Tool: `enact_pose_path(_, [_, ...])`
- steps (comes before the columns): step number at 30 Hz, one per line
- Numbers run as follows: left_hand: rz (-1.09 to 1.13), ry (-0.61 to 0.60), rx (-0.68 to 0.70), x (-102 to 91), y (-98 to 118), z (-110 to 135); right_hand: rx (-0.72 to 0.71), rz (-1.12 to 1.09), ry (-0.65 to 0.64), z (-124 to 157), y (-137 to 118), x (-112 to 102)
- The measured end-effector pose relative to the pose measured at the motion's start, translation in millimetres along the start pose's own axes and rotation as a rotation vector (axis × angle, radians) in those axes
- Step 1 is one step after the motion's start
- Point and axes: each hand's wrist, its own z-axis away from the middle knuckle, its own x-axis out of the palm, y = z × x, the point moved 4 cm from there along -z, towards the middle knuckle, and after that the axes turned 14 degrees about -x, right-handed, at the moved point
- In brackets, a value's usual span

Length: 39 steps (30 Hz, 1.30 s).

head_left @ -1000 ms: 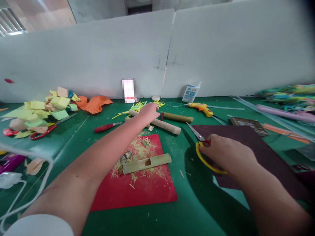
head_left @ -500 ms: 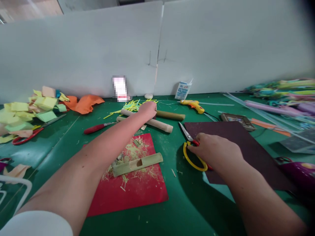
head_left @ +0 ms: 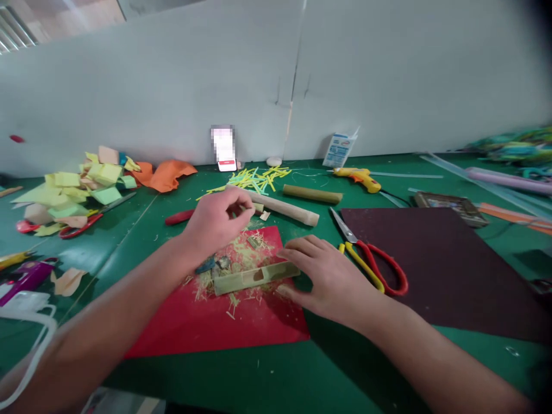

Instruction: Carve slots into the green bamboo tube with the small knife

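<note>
My right hand [head_left: 332, 282] reaches over the red mat, thumb and fingers spread around the right end of a bamboo piece [head_left: 233, 283] with a rectangular notch. Whether it touches the bamboo I cannot tell. Past the mat's upper left, my left hand [head_left: 219, 221] hovers with loosely curled fingers and no visible object in them. Scissors [head_left: 366, 261] with red and yellow handles lie right of my right hand. Behind my left hand rest a pale bamboo tube [head_left: 288, 208] and an olive tube [head_left: 313, 194]. A red-handled tool [head_left: 177, 217] is partly covered by that hand.
Bamboo shavings litter the red mat [head_left: 276, 328]. Folded paper pieces [head_left: 69, 190] and orange cloth [head_left: 166, 175] lie left. A lit phone [head_left: 224, 152] leans against the back panel. Right are a yellow glue gun [head_left: 357, 177], a dark sheet [head_left: 414, 253] and pale strips [head_left: 495, 187].
My left hand has drawn back from the bamboo tubes toward me. My right hand has let go of the scissors and moved left to the notched bamboo. The view has shifted slightly.
</note>
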Motion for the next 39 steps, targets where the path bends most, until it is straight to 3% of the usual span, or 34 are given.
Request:
enact_pose_path(4, [-0.024,0.007,-0.106,-17.1,-19,44,-0.031,0.000,-0.083,-4,-3,13])
enact_pose_path(8, [-0.067,-0.035,-0.150,-13.3,-43,60,-0.012,0.036,-0.107,-6,-6,18])
enact_pose_path(12, [-0.020,-0.036,-0.141,-6.8,-52,61,0.042,0.043,-0.082,-6,-8,17])
enact_pose_path(18, [0.031,-0.058,0.027,3.3,-47,64,0.141,0.086,-0.117,-2,-8,20])
enact_pose_path(27, [0.023,-0.065,0.071,27.5,-63,61,0.300,0.042,-0.154,7,-10,31])
enact_pose_path(39, [-0.105,-0.063,0.070,28.3,-62,56,0.343,-0.032,-0.207,5,-14,36])
